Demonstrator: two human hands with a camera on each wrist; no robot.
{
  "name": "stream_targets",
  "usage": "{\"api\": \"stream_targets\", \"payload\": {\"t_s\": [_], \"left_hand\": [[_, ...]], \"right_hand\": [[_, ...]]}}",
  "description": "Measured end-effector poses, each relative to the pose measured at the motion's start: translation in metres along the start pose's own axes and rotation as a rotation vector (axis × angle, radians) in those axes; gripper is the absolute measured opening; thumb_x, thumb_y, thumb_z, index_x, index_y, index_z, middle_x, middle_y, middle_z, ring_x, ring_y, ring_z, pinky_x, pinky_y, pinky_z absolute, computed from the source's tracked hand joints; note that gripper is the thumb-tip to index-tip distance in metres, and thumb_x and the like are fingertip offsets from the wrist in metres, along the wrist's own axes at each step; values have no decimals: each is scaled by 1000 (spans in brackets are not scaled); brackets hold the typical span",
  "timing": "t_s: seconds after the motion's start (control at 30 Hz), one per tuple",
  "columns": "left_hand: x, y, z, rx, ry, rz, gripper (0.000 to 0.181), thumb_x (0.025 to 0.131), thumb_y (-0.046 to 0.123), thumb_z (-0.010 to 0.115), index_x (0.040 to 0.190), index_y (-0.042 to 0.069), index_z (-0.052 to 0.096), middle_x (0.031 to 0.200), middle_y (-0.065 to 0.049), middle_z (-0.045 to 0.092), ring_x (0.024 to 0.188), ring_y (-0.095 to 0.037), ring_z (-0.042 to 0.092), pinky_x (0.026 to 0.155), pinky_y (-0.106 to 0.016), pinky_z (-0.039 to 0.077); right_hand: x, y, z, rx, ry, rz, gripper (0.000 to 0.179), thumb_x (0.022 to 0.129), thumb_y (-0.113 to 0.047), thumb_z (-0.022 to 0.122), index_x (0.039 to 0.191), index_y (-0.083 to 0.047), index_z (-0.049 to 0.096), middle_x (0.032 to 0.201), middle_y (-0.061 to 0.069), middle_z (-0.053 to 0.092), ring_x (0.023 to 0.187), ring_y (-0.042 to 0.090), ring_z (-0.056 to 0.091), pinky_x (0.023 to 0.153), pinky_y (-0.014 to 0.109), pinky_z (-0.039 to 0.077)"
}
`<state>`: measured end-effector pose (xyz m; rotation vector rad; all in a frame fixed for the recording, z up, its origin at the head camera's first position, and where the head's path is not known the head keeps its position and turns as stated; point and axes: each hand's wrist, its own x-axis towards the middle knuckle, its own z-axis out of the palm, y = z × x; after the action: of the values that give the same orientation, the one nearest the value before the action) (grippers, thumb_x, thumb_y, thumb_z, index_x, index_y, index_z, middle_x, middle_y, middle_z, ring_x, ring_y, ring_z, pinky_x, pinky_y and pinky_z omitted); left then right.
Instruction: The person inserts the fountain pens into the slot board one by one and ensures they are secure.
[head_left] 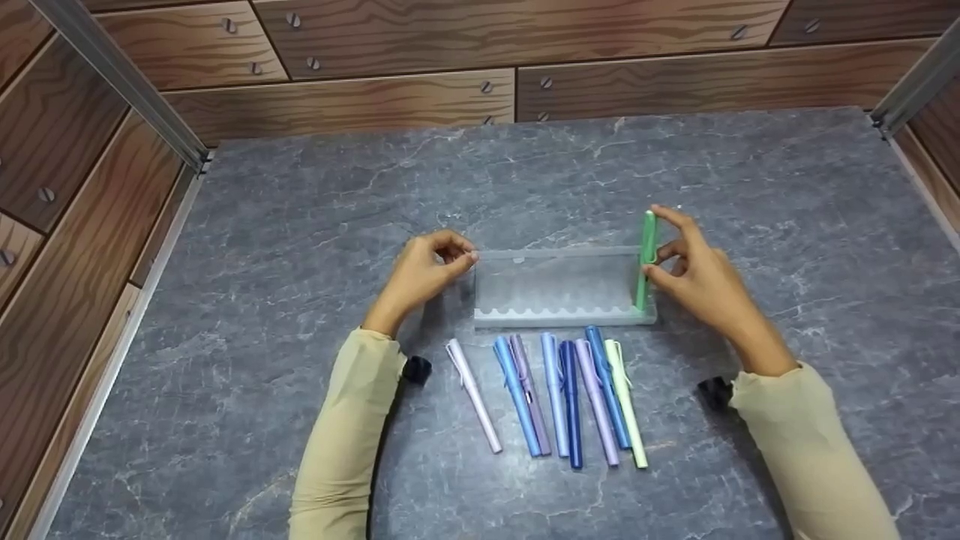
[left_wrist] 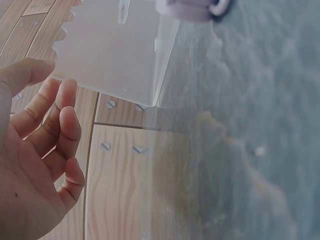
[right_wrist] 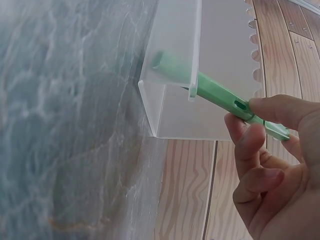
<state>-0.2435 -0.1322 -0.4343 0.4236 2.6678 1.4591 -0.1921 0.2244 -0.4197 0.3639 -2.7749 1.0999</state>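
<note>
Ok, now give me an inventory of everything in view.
Tabletop: one, grey marbled, across the middle
Notched stand: one, clear, on the tabletop
Green pen: one, green, at the stand's right end
Loose pens: eight; four blue, three purplish, one pale green; nearer the camera than the stand
Walls: three, brown wood-patterned, left, back, right
Metal posts: two, grey, back corners
Wrist devices: two, black, one per wrist
Sleeves: two, beige, forearms
Left hand: one, bare, at the stand's left end
Right hand: one, bare, pinching the green pen
</note>
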Motion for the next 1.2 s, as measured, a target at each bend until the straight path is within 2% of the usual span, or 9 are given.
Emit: {"api": "stream_targets", "payload": {"t_s": [0.23,0.47,0.73,0.93,1.2], "left_hand": [[0,0,0,-5,-5,3,14,87,22,70,95,10,71,84,-2,68,79,-13,57,73,-26,46],[1,0,0,-17,-3,26,14,88,20,69,93,9,71,82,-2,67,76,-13,56,71,-25,44],[0,-1,0,-26,-10,8,13,88,20,69,94,8,71,84,-3,68,77,-13,56,72,-24,45],[0,-1,0,-21,-6,18,14,88,20,69,94,8,71,84,-4,68,77,-13,57,72,-25,46],[0,0,0,-4,-3,11,15,88,21,69,95,8,71,84,-4,68,76,-13,57,71,-24,46]], "right_hand": [[-2,-4,-3,-61,-7,-33,80,86,-8,71,151,-23,26,95,19,70,59,11,55,49,23,41],[-8,-11,-9,-122,1,-48,81,88,-20,71,152,-22,22,98,14,70,58,4,54,48,24,40],[-17,-12,-15,-79,5,-97,81,85,-12,73,151,-19,26,94,11,66,59,-2,53,51,21,42],[-25,-12,-17,-42,-75,-113,82,84,-11,74,150,-14,26,96,11,63,60,-1,54,52,22,44],[-35,-7,-18,80,-213,-45,78,87,-14,71,150,-15,25,102,11,57,61,6,54,57,24,47]]}}
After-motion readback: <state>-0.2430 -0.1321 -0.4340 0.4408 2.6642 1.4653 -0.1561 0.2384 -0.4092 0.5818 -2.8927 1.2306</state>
